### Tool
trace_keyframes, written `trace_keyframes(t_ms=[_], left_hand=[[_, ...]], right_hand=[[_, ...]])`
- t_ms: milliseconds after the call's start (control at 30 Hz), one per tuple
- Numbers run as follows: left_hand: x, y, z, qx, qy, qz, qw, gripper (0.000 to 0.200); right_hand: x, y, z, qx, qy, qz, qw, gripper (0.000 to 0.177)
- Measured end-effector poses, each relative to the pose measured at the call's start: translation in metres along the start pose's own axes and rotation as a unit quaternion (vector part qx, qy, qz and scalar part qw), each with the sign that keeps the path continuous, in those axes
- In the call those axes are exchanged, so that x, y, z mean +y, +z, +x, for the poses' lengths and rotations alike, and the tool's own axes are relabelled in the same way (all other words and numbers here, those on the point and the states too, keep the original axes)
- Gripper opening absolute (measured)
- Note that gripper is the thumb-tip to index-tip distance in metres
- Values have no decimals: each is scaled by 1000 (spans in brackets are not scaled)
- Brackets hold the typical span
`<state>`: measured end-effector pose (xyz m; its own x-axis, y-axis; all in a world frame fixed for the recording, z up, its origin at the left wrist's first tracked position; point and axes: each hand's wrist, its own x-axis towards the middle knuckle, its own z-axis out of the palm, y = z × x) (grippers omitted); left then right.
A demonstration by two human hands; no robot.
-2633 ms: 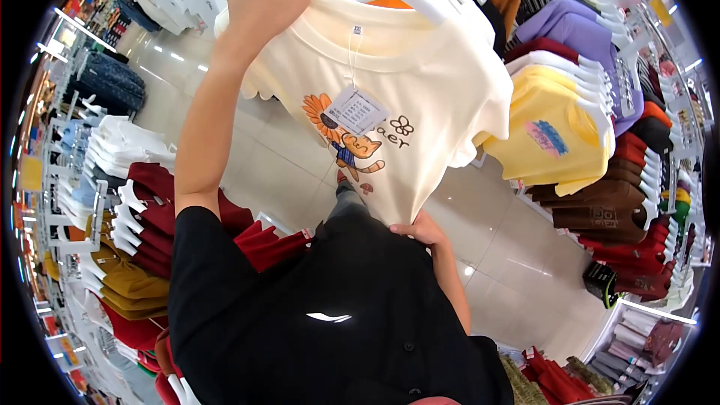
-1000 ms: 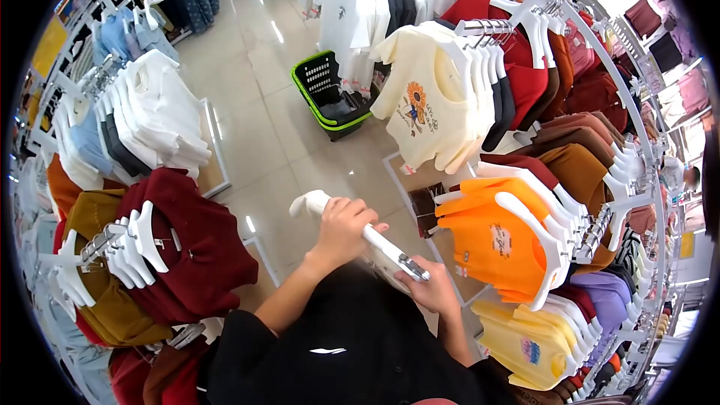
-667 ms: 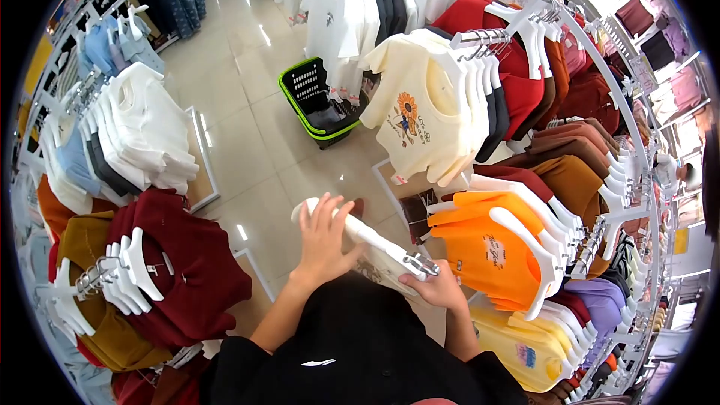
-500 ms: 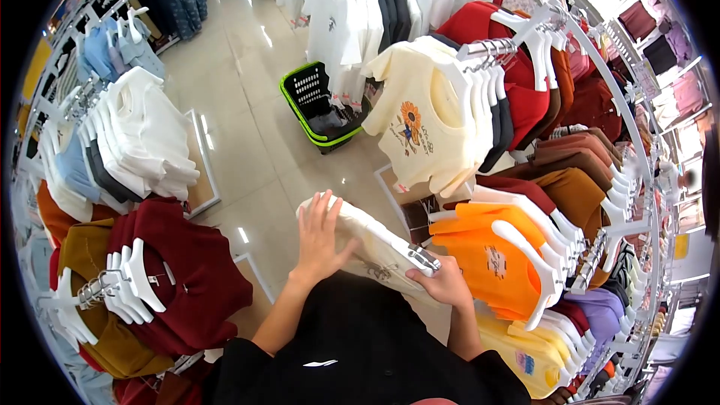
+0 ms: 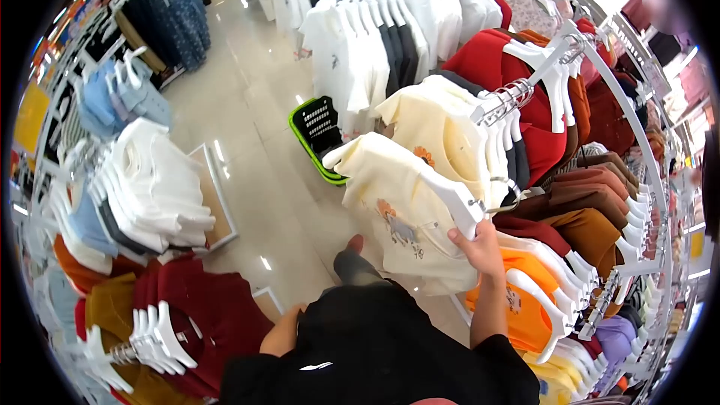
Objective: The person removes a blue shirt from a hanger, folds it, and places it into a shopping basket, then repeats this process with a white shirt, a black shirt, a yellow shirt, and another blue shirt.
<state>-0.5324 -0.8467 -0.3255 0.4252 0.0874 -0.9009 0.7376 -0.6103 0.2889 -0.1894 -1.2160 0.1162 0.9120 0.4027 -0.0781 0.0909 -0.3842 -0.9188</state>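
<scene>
A cream shirt [image 5: 397,217] with a grey and orange print hangs from a white hanger [image 5: 455,196]. My right hand [image 5: 480,246] is closed on that hanger near its metal hook. Just behind it on the rack is a cream shirt with an orange flower [image 5: 442,124], partly covered by the held one. My left forearm is at my side, and its hand is hidden behind my black shirt [image 5: 352,345].
A black and green basket [image 5: 296,129] stands on the tiled floor [image 5: 255,142]. Orange shirts [image 5: 521,307] hang at the right, dark red ones [image 5: 199,315] at the lower left, white ones [image 5: 154,184] at the left. A curved metal rail [image 5: 626,97] rises at the right.
The cream shirt has moved up and opened out toward the rack in my right hand. My left hand has let go and dropped to my side. The view has shifted.
</scene>
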Motion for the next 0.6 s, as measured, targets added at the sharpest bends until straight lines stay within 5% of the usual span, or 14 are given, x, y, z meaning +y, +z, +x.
trace_keyframes(t_ms=[300, 500, 600], left_hand=[[-28, -56, -42, 33, -86, -84, 992, 38], [82, -126, 63, 115, 92, -35, 989, 39], [152, -178, 51, 138, 138, -94, 976, 37]], right_hand=[[-17, -29, 86, 57, 27, -32, 998, 30], [3, -35, 118, 65, 46, -57, 995, 32], [5, -27, 125, 82, 34, -107, 990, 34]])
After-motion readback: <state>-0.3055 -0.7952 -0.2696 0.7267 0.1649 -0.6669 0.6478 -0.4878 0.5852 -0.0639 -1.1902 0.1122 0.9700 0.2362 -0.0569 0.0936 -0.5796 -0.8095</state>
